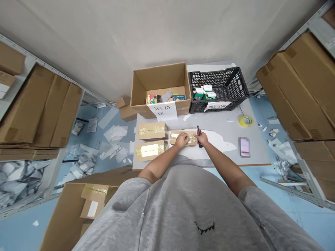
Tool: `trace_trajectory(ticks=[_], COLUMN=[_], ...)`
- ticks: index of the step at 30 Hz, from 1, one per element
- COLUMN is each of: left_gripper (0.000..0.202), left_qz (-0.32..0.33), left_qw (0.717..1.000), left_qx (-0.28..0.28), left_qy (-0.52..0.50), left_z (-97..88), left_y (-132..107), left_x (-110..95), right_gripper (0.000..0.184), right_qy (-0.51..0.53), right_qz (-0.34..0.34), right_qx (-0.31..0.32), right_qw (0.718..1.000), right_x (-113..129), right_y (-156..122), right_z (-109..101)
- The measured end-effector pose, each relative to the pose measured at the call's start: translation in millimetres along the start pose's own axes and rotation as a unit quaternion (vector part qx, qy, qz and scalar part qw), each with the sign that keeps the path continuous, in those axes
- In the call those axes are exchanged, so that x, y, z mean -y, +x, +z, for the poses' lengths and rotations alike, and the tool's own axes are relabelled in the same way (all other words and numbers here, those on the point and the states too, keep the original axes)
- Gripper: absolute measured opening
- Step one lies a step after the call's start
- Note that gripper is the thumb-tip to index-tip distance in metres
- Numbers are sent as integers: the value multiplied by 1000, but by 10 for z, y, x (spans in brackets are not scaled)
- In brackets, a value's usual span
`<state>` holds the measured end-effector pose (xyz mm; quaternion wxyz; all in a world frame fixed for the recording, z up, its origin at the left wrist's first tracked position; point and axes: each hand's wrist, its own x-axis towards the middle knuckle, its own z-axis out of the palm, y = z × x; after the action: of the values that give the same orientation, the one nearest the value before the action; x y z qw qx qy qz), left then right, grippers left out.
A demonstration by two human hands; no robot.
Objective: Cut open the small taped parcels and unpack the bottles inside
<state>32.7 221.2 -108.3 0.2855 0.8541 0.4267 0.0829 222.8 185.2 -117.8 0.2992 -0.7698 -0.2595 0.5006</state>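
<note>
A small taped cardboard box [174, 137] lies on the table in front of me. My left hand [182, 139] rests on top of it with the fingers curled; whether they pinch the clear tape is too small to tell. My right hand [202, 138], at the box's right end, is closed around a red and black box cutter [199, 132] that points away from me. To the left sit two more taped boxes, a far one [151, 130] and a near one [150, 150] with a white label on top.
At the back stand a large open carton [159, 83] holding colourful items and a black plastic crate [220, 104] with green and white boxes. A yellow tape roll [246, 121] and a phone [244, 147] lie at right. An open carton [62, 209] stands at lower left; shelves flank both sides.
</note>
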Motion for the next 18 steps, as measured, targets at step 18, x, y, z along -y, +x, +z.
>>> trace_trajectory(ticks=[18], left_gripper=[60], left_qz=[75], left_qw=[985], left_qx=[81], left_qy=[131], left_z=[42], left_y=[-5], left_x=[-166], right_gripper=[29], right_qy=[51], right_qz=[7], right_qx=[25], right_qw=[998], right_x=[-135], right_y=[-252], right_z=[-43])
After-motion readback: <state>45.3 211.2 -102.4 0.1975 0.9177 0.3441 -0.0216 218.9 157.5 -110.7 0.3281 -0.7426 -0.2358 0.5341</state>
